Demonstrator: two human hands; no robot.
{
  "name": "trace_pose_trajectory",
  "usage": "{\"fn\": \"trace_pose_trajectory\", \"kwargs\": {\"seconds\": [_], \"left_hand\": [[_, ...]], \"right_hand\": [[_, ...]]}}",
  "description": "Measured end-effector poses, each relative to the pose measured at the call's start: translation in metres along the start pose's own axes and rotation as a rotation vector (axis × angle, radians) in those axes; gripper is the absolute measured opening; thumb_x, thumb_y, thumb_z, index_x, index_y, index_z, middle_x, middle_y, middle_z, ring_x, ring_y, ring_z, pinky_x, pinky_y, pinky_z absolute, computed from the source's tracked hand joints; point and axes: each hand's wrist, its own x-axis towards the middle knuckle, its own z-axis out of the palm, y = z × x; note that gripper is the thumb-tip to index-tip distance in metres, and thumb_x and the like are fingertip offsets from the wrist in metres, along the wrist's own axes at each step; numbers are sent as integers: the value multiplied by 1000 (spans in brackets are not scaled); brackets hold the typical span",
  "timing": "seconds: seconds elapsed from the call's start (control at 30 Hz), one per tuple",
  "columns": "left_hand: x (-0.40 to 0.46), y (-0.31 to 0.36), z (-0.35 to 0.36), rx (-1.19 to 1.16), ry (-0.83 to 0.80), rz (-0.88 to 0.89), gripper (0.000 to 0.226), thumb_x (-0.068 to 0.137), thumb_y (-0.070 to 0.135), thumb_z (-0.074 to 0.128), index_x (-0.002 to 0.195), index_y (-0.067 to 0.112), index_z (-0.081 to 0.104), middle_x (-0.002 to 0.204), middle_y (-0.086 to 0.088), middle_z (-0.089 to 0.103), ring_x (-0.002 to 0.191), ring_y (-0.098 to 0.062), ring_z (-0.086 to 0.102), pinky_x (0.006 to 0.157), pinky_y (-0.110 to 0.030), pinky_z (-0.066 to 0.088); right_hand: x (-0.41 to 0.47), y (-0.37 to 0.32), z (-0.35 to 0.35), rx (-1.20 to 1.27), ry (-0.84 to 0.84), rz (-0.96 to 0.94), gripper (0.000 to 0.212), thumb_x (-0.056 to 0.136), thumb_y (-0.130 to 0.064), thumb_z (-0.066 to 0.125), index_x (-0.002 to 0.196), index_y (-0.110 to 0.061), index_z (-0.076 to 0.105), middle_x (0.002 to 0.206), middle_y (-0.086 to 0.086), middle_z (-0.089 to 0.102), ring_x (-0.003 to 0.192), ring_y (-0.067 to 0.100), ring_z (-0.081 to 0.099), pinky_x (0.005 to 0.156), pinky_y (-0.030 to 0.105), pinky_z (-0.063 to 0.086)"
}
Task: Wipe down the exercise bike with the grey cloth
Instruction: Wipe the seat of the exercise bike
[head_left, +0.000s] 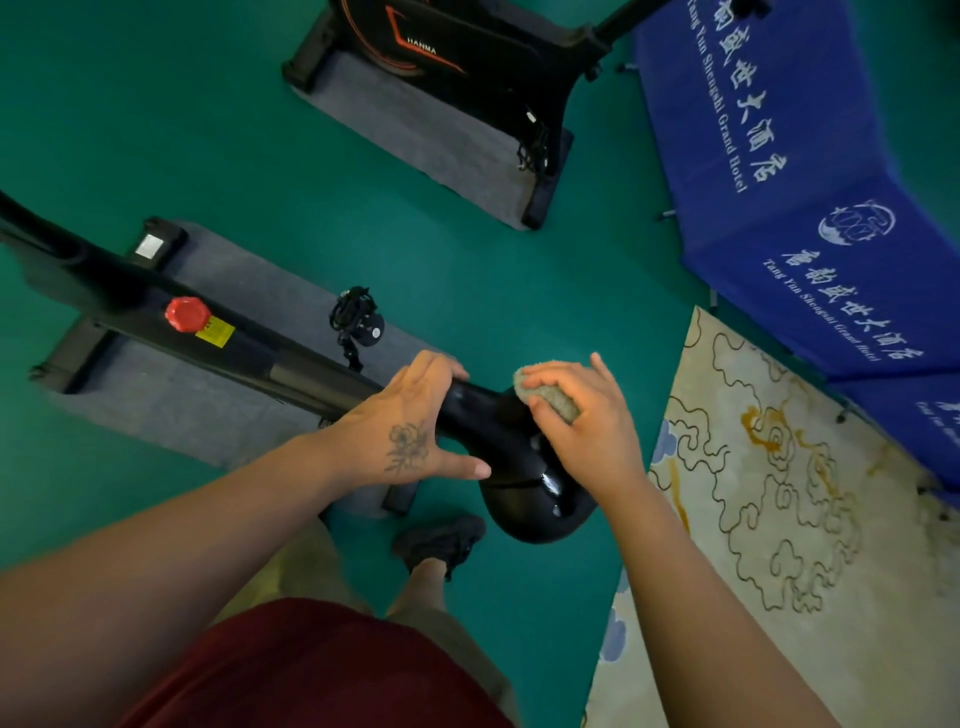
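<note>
Head view, looking down past a red shirt (311, 670) and khaki shorts (291, 566).

Bike (234, 343): black frame running from upper left toward the hands, ending in a glossy black saddle (524, 493). Red knob (187, 314) on the frame, yellow label (215, 331) just beside it. Bike stands on a grey mat (171, 410) over a green floor (156, 130).

Right hand (582, 421): grip closed on the cloth (545, 396), a bunched grey wad pressed to the saddle's far right edge. Cloth shows between fingers and thumb; the rest is hidden under the palm.

Left hand (410, 426): flower tattoo on the back; grip half closed around the saddle's narrow nose, fingers over the far side, thumb along the near side. Sits just left of the right-hand grip, not touching it.

Below the grips: a dark shoe (441, 540) on the floor, under the saddle's wide end.

Right of the cloth grip: pale rug (779, 519) with outlined cloud patterns.

Beyond it: blue banner (779, 156) with white lettering.

Ahead of the grips, well apart: second bike (467, 52), black with orange lines, on its own mat. A black pedal (358, 322) lies beyond the left-hand grip.
</note>
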Motion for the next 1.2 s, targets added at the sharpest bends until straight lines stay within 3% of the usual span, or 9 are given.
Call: {"fn": "trace_pose_trajectory", "kwargs": {"seconds": [0.13, 0.23, 0.3, 0.47, 0.6, 0.73, 0.8, 1.0, 1.2], "left_hand": [[2, -2, 1, 26, -10, -8, 105, 71, 82, 80, 147, 27, 35, 140, 11, 34, 137, -12, 41, 112, -43, 47], [2, -3, 2, 56, -8, 5, 104, 71, 82, 79, 148, 26, 35, 139, 11, 33, 137, -13, 41, 111, -41, 47], [3, -3, 2, 84, 3, 16, 102, 73, 79, 80, 147, 24, 36, 139, 10, 34, 135, -13, 41, 109, -37, 45], [2, -2, 3, 67, 38, 14, 101, 71, 80, 79, 145, 25, 39, 137, 10, 36, 133, -12, 43, 110, -40, 47], [2, 0, 1, 62, 18, 0, 102, 71, 82, 79, 146, 26, 38, 136, 12, 36, 132, -11, 43, 109, -38, 47], [2, 1, 2, 60, 45, 16, 99, 72, 75, 83, 146, 24, 40, 136, 10, 37, 131, -9, 43, 105, -30, 42], [2, 1, 3, 66, 59, 21, 99, 72, 73, 85, 145, 24, 40, 136, 10, 38, 130, -6, 42, 102, -25, 37], [2, 1, 4, 72, 81, 26, 95, 71, 74, 84, 141, 25, 42, 133, 11, 39, 125, -6, 45, 99, -27, 41], [9, 4, -4, 158, 17, 10, 99, 70, 97, 60, 138, 26, 44, 133, 11, 45, 129, -15, 48, 105, -40, 48]], "right_hand": [[28, 24, -15, -64, -5, 154, 12, 92, -26, 72, 100, -36, 72, 113, -21, 72, 111, 2, 64, 130, 41, 14], [32, 26, -14, 11, 42, 248, 9, 92, -28, 74, 99, -34, 74, 103, -25, 69, 100, -9, 58, 124, 50, 30], [26, 21, -8, 29, 60, 193, 10, 89, -27, 75, 97, -33, 74, 101, -26, 69, 99, -11, 58, 120, 52, 36], [19, 13, -4, 24, -28, -32, 10, 90, -23, 77, 95, -32, 73, 107, -20, 74, 107, 3, 66, 125, 34, 19], [32, 27, -14, 66, -55, 82, 10, 90, -26, 78, 96, -33, 74, 109, -24, 74, 108, -6, 63, 128, 46, 22], [42, 39, -21, 121, -26, 338, 5, 90, -37, 77, 91, -38, 73, 90, -36, 69, 89, -11, 61, 101, 36, 50], [40, 38, -18, 160, -3, 396, 5, 90, -39, 77, 91, -42, 73, 92, -33, 70, 90, -8, 63, 87, 29, 50], [29, 34, -12, -15, 15, -11, 8, 90, -32, 76, 98, -35, 77, 106, -20, 75, 100, 7, 67, 100, 31, 44], [18, 61, -17, 443, 144, 499, 14, 94, -16, 76, 90, -30, 74, 87, -31, 71, 83, -12, 62, 83, 18, 46]]}}
